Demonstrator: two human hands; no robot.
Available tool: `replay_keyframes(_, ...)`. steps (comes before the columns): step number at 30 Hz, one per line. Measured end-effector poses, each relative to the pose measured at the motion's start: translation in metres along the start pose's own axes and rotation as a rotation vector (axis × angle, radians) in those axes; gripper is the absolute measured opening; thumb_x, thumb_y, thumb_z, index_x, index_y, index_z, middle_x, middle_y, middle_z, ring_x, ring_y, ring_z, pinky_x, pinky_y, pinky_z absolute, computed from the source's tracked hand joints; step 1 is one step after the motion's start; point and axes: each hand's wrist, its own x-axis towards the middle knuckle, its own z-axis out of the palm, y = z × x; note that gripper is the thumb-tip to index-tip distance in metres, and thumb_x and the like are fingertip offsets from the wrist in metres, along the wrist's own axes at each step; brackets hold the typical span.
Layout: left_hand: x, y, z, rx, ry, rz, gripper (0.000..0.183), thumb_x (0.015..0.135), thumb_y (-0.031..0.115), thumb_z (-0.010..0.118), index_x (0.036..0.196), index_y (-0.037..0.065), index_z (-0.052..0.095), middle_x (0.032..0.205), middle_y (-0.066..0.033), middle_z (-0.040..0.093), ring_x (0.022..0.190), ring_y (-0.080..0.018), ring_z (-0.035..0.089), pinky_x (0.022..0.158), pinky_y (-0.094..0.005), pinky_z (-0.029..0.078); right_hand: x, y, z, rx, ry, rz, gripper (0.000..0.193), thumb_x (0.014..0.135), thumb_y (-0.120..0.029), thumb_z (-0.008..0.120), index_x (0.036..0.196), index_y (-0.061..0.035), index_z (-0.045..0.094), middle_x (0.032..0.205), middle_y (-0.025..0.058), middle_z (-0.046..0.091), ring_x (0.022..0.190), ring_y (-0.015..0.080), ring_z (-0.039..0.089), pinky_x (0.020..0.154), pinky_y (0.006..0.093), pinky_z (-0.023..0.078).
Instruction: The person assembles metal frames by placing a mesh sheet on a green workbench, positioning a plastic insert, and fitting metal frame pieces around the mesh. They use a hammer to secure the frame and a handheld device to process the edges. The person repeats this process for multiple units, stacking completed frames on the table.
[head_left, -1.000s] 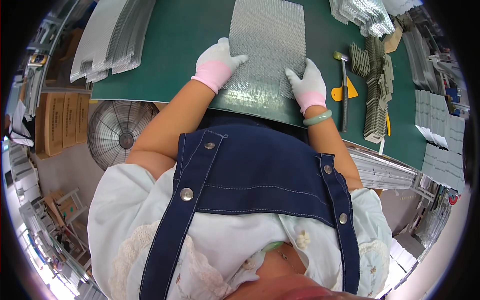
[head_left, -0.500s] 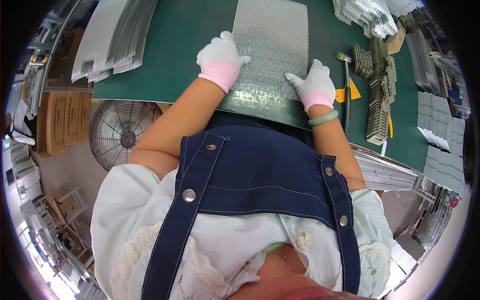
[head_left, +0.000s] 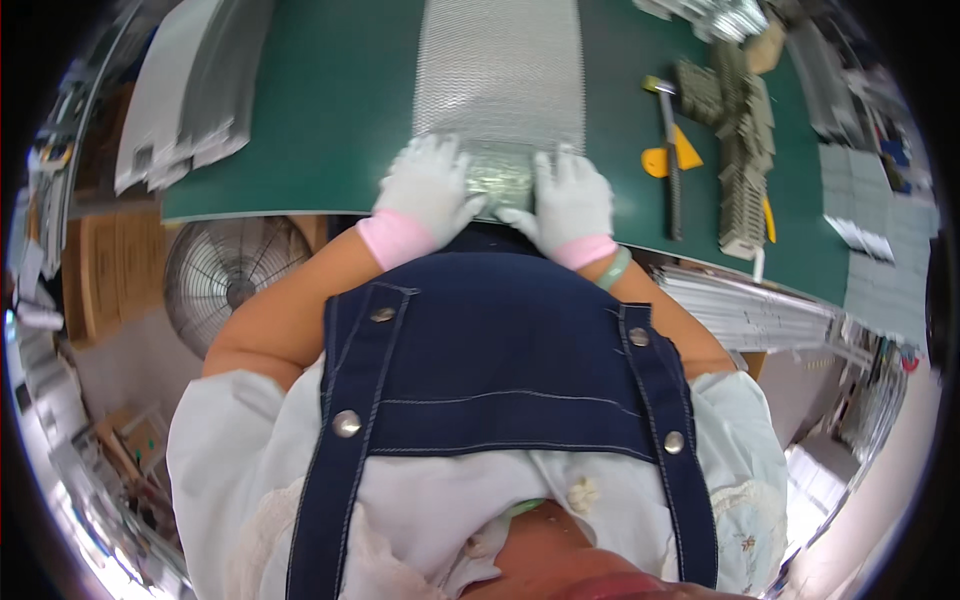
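Observation:
A long silvery mesh-like sheet (head_left: 500, 70) lies on the green tabletop in front of me and runs out past the top of the view. At its near left corner rests my left hand (head_left: 425, 190), in a white glove with a pink cuff. My right hand (head_left: 572, 203), gloved the same way, is at the near right corner. Both hands have their fingers stretched forward over the sheet's end, thumbs pointing inward near the table edge. Between them a shiny strip of tabletop (head_left: 500, 178) reflects light. Neither hand is wrapped round anything.
To the right lie a hammer (head_left: 669, 150) with a dark handle, a yellow flat tool (head_left: 687, 148) and rows of grey-green ribbed pieces (head_left: 742, 180). Stacked silvery sheets (head_left: 190, 90) stand at the left. A floor fan (head_left: 237, 280) is below the table's left edge.
Both hands have come nearer to me and closer together, onto the sheet's near end. Their fingers now point forward. The whole view has shifted slightly.

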Motion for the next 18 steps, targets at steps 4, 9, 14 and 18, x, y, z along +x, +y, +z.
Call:
replay_keyframes(4, -0.006, -0.006, 0.004, -0.124, 0.167, 0.109, 0.036, 0.079, 0.028, 0.071, 0.101, 0.0, 0.062, 0.109, -0.02, 0.063, 0.098, -0.0367, 0.06, 0.086, -0.0448, 0.048, -0.006, 0.002, -0.014, 0.077, -0.044, 0.031, 0.078, 0.071, -0.063, 0.069, 0.119, -0.0021, 0.059, 0.119, 0.025, 0.058, 0.102, 0.0359, 0.061, 0.084, 0.0443, 0.05)
replay_keyframes(9, -0.025, 0.013, -0.004, -0.128, 0.2, 0.103, 0.031, 0.078, 0.023, 0.073, 0.097, 0.001, 0.064, 0.106, -0.0186, 0.064, 0.095, -0.0356, 0.062, 0.083, -0.0443, 0.049, -0.035, 0.055, -0.029, 0.551, 0.157, -0.015, 0.044, 0.081, -0.034, 0.073, 0.11, -0.0027, 0.065, 0.11, 0.0182, 0.066, 0.1, 0.0347, 0.064, 0.087, 0.0414, 0.051)
replay_keyframes(14, -0.018, 0.017, -0.007, -0.201, 0.307, 0.118, 0.016, 0.078, 0.018, 0.069, 0.081, 0.003, 0.063, 0.085, -0.0103, 0.06, 0.079, -0.0323, 0.059, 0.072, -0.0433, 0.047, -0.025, 0.202, -0.07, 0.297, 0.53, 0.601, 0.037, 0.086, -0.032, 0.067, 0.11, -0.004, 0.07, 0.108, 0.0165, 0.069, 0.1, 0.031, 0.067, 0.089, 0.0389, 0.052)
replay_keyframes(18, -0.019, 0.013, -0.004, -0.192, 0.248, 0.112, 0.014, 0.079, 0.017, 0.068, 0.077, 0.004, 0.063, 0.083, -0.0104, 0.06, 0.078, -0.0312, 0.059, 0.072, -0.0434, 0.047, 0.017, 0.271, -0.094, 0.121, 0.415, 0.86, 0.047, 0.087, -0.042, 0.064, 0.109, -0.0013, 0.07, 0.109, 0.0184, 0.07, 0.101, 0.0334, 0.067, 0.089, 0.0392, 0.051)
